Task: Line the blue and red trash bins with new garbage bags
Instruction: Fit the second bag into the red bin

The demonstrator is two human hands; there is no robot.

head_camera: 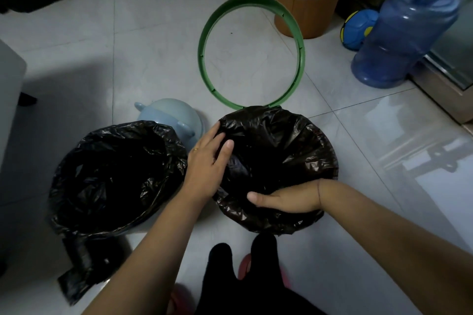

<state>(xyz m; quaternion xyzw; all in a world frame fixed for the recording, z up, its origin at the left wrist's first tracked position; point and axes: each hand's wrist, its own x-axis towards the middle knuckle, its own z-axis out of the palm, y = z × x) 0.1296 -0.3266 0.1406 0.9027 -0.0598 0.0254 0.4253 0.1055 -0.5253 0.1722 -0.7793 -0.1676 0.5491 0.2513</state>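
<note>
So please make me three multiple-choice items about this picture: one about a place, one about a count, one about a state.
1. Where does the green ring lie?
A. On the floor beyond the right bin
B. Inside the left bin
C. On the water bottle

2. How many bins carry a black bag?
A. One
B. Two
C. Three

3. What are the hands doing?
A. Both rest on the right bag
B. Both lift the ring
C. Both hang free

Answers:
1 A: the ring lies flat on the tiles behind the right bag.
2 B: the left bag and the right one each cover a bin.
3 A: the left hand and the right hand press on its plastic.
</note>
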